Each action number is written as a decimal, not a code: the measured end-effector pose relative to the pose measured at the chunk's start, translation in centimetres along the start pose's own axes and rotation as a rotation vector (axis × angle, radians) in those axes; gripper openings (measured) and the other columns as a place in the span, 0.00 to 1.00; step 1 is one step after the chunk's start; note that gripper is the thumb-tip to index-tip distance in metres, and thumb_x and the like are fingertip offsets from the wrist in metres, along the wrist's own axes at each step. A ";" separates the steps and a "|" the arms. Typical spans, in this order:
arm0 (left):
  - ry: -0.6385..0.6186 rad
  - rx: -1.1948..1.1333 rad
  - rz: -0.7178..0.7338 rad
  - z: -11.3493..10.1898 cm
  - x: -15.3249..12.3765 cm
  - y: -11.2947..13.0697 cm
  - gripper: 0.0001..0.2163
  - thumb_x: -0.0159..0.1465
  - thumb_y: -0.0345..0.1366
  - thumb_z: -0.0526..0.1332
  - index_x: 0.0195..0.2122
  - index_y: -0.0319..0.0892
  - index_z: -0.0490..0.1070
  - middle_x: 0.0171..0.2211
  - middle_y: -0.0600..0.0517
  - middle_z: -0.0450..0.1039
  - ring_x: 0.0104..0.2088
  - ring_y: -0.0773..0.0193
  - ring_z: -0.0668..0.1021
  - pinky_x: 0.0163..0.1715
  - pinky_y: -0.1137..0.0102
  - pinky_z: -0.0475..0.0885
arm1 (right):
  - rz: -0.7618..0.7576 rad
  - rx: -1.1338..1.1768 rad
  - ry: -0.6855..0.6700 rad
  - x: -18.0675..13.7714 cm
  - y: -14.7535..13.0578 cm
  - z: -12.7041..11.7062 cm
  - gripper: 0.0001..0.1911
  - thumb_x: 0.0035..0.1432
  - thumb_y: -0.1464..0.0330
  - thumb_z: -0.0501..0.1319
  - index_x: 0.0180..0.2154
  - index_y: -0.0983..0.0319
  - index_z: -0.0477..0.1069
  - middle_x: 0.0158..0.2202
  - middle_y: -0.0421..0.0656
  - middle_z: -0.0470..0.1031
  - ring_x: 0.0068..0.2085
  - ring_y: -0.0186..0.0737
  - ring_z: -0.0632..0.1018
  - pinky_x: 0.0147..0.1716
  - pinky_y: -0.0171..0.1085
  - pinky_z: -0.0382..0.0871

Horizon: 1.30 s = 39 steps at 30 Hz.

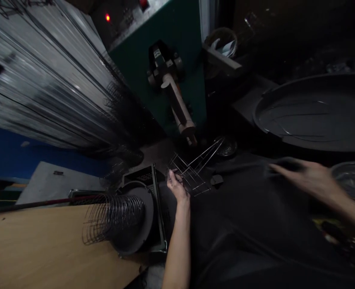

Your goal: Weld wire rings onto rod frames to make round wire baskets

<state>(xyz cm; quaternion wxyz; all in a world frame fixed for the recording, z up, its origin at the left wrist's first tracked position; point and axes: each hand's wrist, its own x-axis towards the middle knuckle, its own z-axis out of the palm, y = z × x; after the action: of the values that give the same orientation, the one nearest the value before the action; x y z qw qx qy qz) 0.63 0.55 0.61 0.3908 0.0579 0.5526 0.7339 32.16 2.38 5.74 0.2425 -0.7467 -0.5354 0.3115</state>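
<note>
My left hand point(179, 186) is closed on the near-left edge of a wire rack point(192, 176), a small grid of thin crossed metal rods with longer rods reaching up to the right. The rack hangs over my dark-clothed lap point(240, 216). Off to the right, blurred by motion, my right hand point(314, 176) has its fingers stretched toward the left and apart, with no object visible in it. Dark cloth lies just beneath its fingertips.
Ahead stands a green machine point(183, 40) with a pale cylindrical arm point(177, 102) pointing down toward the rack. Many wire rings point(114, 212) hang on a round drum at the left, beside a wooden board point(45, 245). A large dark basin point(315, 146) holds wire rings at the right.
</note>
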 end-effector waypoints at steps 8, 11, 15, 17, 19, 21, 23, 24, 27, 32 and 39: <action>0.011 -0.025 -0.027 -0.2 -0.1 0.8 0.22 0.51 0.55 0.66 0.30 0.38 0.69 0.13 0.65 0.47 0.15 0.77 0.52 0.17 0.77 0.48 | 0.129 0.717 -0.263 0.0 -11.7 8.8 0.10 0.45 0.69 0.73 0.29 0.67 0.76 0.29 0.45 0.76 0.29 0.35 0.76 0.24 0.27 0.70; 0.025 -0.014 -0.014 -0.5 0.4 0.7 0.22 0.52 0.55 0.65 0.30 0.38 0.69 0.13 0.64 0.47 0.14 0.76 0.52 0.17 0.76 0.47 | 0.239 0.863 -0.291 -0.3 -12.7 9.6 0.12 0.43 0.70 0.74 0.30 0.68 0.76 0.29 0.46 0.76 0.28 0.34 0.77 0.23 0.25 0.72; 0.040 -0.004 -0.011 -0.6 0.8 0.4 0.22 0.52 0.56 0.64 0.29 0.38 0.68 0.13 0.64 0.48 0.15 0.76 0.52 0.17 0.76 0.48 | 0.339 1.051 -0.296 -0.7 -12.7 10.7 0.17 0.36 0.69 0.76 0.29 0.66 0.75 0.29 0.44 0.76 0.29 0.37 0.78 0.24 0.27 0.75; 0.038 -0.010 -0.022 -0.5 0.8 0.3 0.22 0.52 0.56 0.65 0.29 0.38 0.68 0.13 0.64 0.48 0.15 0.76 0.52 0.17 0.76 0.46 | 0.373 1.117 -0.265 -1.0 -13.0 11.2 0.21 0.29 0.67 0.78 0.28 0.65 0.74 0.28 0.43 0.75 0.29 0.38 0.78 0.22 0.27 0.74; 0.035 -0.011 -0.029 -0.3 0.6 0.4 0.22 0.52 0.56 0.65 0.29 0.38 0.68 0.14 0.64 0.48 0.15 0.76 0.52 0.17 0.76 0.45 | 0.408 1.155 -0.229 -1.2 -13.4 11.4 0.26 0.21 0.66 0.80 0.27 0.65 0.74 0.28 0.43 0.75 0.29 0.39 0.78 0.21 0.26 0.73; 0.038 -0.002 -0.029 -0.1 0.5 0.6 0.23 0.51 0.57 0.65 0.30 0.38 0.68 0.14 0.64 0.48 0.16 0.76 0.52 0.17 0.75 0.45 | 0.433 1.168 -0.217 -1.5 -13.9 11.4 0.30 0.15 0.65 0.80 0.28 0.65 0.75 0.28 0.43 0.75 0.30 0.38 0.78 0.22 0.25 0.73; 0.040 0.008 -0.034 -0.1 0.5 0.8 0.24 0.51 0.57 0.65 0.30 0.38 0.68 0.14 0.64 0.48 0.16 0.76 0.51 0.17 0.75 0.45 | 0.443 1.168 -0.227 -1.6 -14.4 11.2 0.32 0.12 0.64 0.80 0.28 0.65 0.75 0.28 0.43 0.75 0.29 0.38 0.78 0.23 0.26 0.74; 0.040 0.008 -0.033 -0.1 0.5 0.9 0.24 0.51 0.57 0.65 0.29 0.39 0.67 0.14 0.64 0.47 0.16 0.76 0.51 0.17 0.75 0.45 | 0.445 1.164 -0.231 -1.6 -14.5 11.2 0.33 0.11 0.64 0.80 0.27 0.65 0.75 0.29 0.43 0.76 0.29 0.38 0.78 0.23 0.26 0.74; 0.032 0.014 -0.020 -0.1 0.7 1.0 0.22 0.52 0.56 0.64 0.27 0.39 0.65 0.14 0.63 0.48 0.16 0.75 0.52 0.18 0.75 0.47 | 0.445 1.160 -0.242 -1.5 -14.6 11.1 0.33 0.10 0.63 0.80 0.27 0.65 0.75 0.29 0.42 0.76 0.30 0.38 0.78 0.23 0.26 0.74; 0.035 0.014 -0.017 -0.1 0.9 1.0 0.23 0.52 0.56 0.65 0.29 0.38 0.68 0.14 0.63 0.47 0.17 0.75 0.52 0.18 0.75 0.46 | 0.434 1.163 -0.252 -1.1 -14.2 11.6 0.32 0.12 0.64 0.80 0.28 0.65 0.76 0.31 0.42 0.76 0.30 0.38 0.78 0.24 0.27 0.75; 0.049 0.009 -0.059 0.2 1.0 1.2 0.24 0.49 0.57 0.66 0.28 0.39 0.68 0.14 0.64 0.47 0.16 0.76 0.52 0.18 0.75 0.46 | 0.452 1.175 -0.170 -1.0 -14.7 12.3 0.26 0.21 0.67 0.80 0.26 0.67 0.75 0.28 0.41 0.75 0.28 0.35 0.77 0.23 0.25 0.75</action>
<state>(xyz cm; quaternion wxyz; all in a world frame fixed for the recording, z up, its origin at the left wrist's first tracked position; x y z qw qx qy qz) -0.55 1.23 1.34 0.3985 0.0255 0.5668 0.7206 13.47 6.36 7.72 0.4966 -0.5564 -0.1217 0.6550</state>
